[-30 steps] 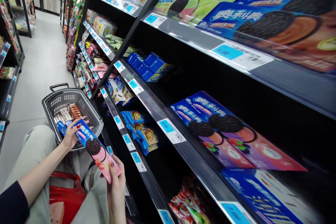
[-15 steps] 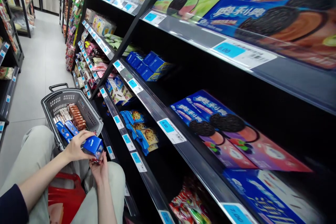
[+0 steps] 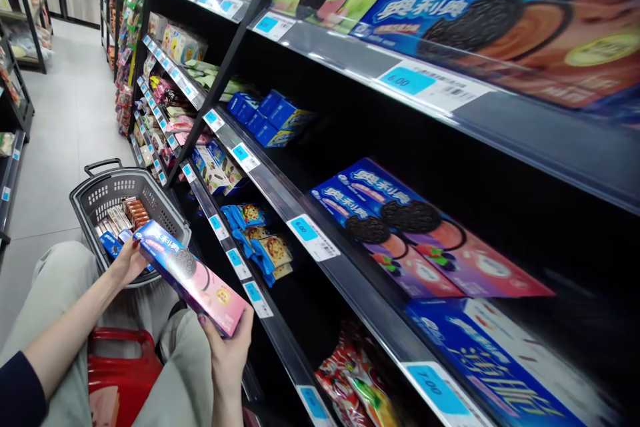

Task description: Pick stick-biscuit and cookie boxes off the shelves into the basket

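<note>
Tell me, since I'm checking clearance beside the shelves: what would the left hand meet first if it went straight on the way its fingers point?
Probably the grey basket: the left hand, holding the cookie box, points at its near rim, though depth is unclear.

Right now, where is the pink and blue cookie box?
In the head view, lower left: the cookie box is held between the left hand and right hand, just right of the grey basket.

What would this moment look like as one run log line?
left hand: grips blue end of cookie box | right hand: supports pink end | box: over lap, beside grey basket | shelf: matching boxes
</note>
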`<state>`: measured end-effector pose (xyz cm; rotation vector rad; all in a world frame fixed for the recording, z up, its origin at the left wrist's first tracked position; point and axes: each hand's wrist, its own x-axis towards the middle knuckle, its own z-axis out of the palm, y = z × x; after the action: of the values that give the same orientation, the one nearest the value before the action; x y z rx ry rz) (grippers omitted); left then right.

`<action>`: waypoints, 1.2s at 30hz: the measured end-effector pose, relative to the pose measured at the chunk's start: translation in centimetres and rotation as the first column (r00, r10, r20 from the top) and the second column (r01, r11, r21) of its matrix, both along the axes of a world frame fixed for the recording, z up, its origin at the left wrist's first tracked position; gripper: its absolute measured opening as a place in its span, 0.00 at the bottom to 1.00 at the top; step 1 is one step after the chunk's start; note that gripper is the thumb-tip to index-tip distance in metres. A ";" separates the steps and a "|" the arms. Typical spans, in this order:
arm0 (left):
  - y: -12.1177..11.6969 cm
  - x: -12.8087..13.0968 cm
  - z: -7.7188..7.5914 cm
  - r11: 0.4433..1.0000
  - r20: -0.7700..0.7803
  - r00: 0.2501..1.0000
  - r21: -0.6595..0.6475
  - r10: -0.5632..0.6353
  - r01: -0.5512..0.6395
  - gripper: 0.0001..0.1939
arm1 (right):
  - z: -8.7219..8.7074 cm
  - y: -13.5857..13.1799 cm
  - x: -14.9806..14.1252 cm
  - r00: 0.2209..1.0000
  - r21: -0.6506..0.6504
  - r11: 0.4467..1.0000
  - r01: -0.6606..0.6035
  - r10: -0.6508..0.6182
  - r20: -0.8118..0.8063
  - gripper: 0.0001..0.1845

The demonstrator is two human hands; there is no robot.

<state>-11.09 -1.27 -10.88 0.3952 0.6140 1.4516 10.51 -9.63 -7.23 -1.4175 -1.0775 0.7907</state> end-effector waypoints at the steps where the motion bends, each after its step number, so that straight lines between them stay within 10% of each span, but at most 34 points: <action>1: -0.1 0.1 -0.2 1.000 0.026 1.000 -0.012 -0.013 0.013 0.32 | 1.2 -0.3 -0.2 1.000 0.001 1.000 0.001 -0.001 0.019 0.32; 7: 0.0 0.0 -1.2 0.996 0.034 0.997 -0.061 -0.064 0.066 0.24 | 4.6 -0.2 -0.8 0.977 -0.108 0.990 -0.089 0.066 -0.202 0.27; 14: -0.2 -0.1 -0.9 0.991 -0.055 0.990 -0.013 -0.132 0.131 0.13 | 2.9 2.5 0.0 0.921 -0.246 0.969 0.003 -0.099 -0.376 0.32; 36: -0.9 0.2 -0.1 0.978 -0.383 0.910 0.064 -0.158 0.197 0.27 | 1.7 2.1 0.4 0.851 -0.211 0.977 -0.035 -0.082 -0.519 0.27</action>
<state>-10.89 -2.20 -11.02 0.8041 0.7904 1.2413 10.95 -7.49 -5.48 -1.2728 -0.5576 1.2212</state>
